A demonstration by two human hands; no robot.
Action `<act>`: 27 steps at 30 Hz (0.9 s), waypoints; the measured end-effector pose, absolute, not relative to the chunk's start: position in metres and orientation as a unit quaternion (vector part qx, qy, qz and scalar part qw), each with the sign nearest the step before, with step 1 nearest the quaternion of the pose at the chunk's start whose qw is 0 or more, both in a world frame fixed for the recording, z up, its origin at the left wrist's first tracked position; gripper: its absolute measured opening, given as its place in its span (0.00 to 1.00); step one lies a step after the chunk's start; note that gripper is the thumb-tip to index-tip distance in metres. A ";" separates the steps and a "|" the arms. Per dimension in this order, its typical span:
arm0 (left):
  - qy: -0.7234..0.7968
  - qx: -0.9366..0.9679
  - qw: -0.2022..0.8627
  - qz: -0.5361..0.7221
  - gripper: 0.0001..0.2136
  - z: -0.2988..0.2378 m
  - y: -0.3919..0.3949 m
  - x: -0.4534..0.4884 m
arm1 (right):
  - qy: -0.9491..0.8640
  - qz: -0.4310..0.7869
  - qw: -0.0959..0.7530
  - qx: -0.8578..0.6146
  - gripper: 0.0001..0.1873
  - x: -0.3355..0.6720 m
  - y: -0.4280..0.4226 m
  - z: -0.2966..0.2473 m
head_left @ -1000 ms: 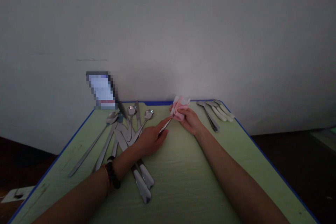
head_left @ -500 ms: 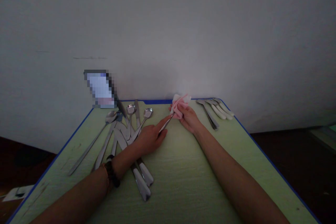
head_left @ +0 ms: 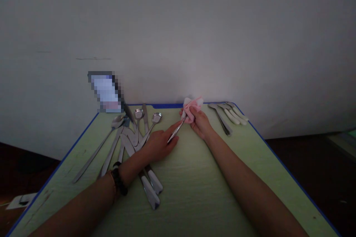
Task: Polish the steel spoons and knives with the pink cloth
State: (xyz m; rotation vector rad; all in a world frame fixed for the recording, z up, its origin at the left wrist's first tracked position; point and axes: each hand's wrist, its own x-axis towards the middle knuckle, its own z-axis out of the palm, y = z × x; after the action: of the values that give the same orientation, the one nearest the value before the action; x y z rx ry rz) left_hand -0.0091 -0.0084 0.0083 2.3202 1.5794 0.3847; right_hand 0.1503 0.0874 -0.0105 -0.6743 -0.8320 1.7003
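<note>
My left hand [head_left: 160,144] pinches the handle of a slim metal utensil [head_left: 175,132] that slants up to the right over the green table [head_left: 194,177]. My right hand [head_left: 200,124] is closed on a crumpled pink cloth [head_left: 191,109], which is wrapped round the utensil's far end, so that end is hidden. A dark bead bracelet [head_left: 119,181] sits on my left wrist.
A heap of spoons and knives [head_left: 130,137] lies left of my left hand, with two white-handled knives [head_left: 151,189] under my forearm. Several pieces of cutlery [head_left: 229,116] lie in a row at the far right corner. A blurred-out object [head_left: 105,92] stands against the wall.
Both hands have shifted slightly away from me with the utensil and the cloth; the grip is unchanged. The view has tilted a little.
</note>
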 end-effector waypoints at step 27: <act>0.545 0.820 0.130 0.120 0.26 0.004 -0.006 -0.011 | -0.344 0.724 0.515 -0.303 0.16 0.151 0.084 -0.005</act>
State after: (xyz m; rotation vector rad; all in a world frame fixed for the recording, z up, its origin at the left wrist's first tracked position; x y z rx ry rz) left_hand -0.0108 -0.0064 0.0037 2.3807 1.5831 0.3490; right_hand 0.1506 0.0842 -0.0055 -0.7291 -0.8269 1.7407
